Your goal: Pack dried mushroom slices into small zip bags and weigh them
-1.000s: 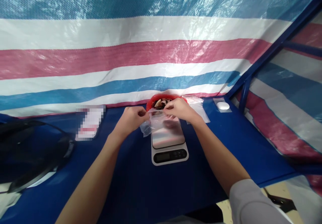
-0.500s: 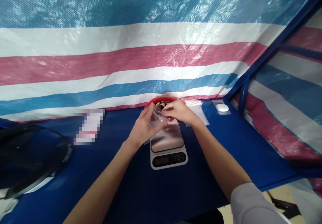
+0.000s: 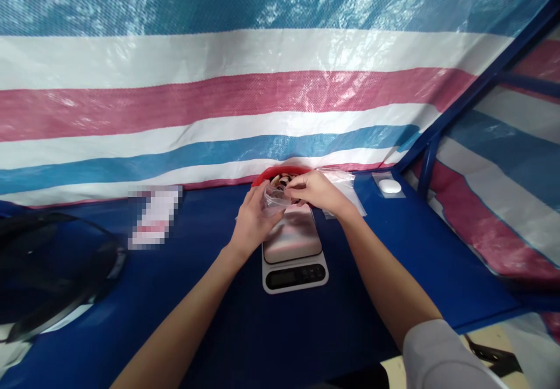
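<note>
My left hand [image 3: 250, 221] is closed around a clear plastic bag [image 3: 275, 198], held with its mouth spread above the far end of a kitchen scale [image 3: 294, 240]. At the bag's mouth my right hand [image 3: 312, 191] has its fingers pinched together; what lies between them is too small to make out. Just beyond both hands stands a red bowl [image 3: 261, 176], holding brown and whitish pieces [image 3: 282, 179] that my hands partly cover. The scale has a shiny metal plate and a dark display panel facing me.
More clear plastic bags [image 3: 345, 189] lie flat right of the bowl. Further right is a white oval object [image 3: 389, 186] on a small clear bag. A blurred-out packet [image 3: 153, 214] and a black round-rimmed object [image 3: 65, 272] sit left. Striped sheeting [image 3: 219, 103] hangs behind the blue table [image 3: 271, 342].
My left hand has shifted slightly, and the bag's mouth looks wider and rounder. My right hand stays at the bag with fingers pinched. The view has moved a little.
</note>
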### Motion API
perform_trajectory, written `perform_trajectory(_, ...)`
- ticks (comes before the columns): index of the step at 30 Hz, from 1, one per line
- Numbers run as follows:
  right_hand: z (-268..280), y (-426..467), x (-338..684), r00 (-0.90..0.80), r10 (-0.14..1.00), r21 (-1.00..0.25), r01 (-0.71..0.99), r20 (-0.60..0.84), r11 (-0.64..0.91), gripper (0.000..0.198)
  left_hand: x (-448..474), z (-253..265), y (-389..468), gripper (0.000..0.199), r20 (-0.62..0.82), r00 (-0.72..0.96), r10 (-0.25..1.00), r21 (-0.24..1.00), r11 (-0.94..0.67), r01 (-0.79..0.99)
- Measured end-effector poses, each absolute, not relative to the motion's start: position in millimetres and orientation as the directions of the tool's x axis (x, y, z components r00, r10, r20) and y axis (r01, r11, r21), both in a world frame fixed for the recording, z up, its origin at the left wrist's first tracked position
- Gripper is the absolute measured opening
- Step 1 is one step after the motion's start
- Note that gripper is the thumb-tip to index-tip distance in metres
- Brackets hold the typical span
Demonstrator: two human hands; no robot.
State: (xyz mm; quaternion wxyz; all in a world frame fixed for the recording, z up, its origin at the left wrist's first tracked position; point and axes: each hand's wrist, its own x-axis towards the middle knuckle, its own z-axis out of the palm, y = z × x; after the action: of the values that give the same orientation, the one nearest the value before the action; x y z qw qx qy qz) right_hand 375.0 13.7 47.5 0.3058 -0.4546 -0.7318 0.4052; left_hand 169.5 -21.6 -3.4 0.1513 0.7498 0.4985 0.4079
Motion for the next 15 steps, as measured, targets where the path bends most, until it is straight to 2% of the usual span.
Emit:
perform_trajectory(3, 55.0, 11.1, 379.4, -0.357, 0.921, -0.817, 0.479, 0.154, 0.322, 0.021, 167.7, -2.8, -20.2, 0.069, 0.449, 0.180, 0.875, 0.631, -0.453, 0.630)
perform_trajectory(7, 64.1, 3.7, 377.4, -0.302, 0.917, -0.827, 0.422, 0.260, 0.373, 0.025, 168.8, -3.5, -19.1, 0.074, 0.455, 0.200, 0.868, 0.608, -0.467, 0.643)
perform_trajectory(10, 65.7, -1.6, 368.3, -0.392, 0.864, -0.799, 0.382, 0.316, 0.465, 0.024, 170.9, -2.3, -20.6, 0.075, 0.468, 0.232, 0.853, 0.586, -0.496, 0.641)
perform_trajectory(15, 60.0, -1.7, 356.4, -0.505, 0.814, -0.675, 0.497, 0.286, 0.546, 0.025, 171.5, 0.8, -22.3, 0.072, 0.465, 0.258, 0.847, 0.558, -0.506, 0.658)
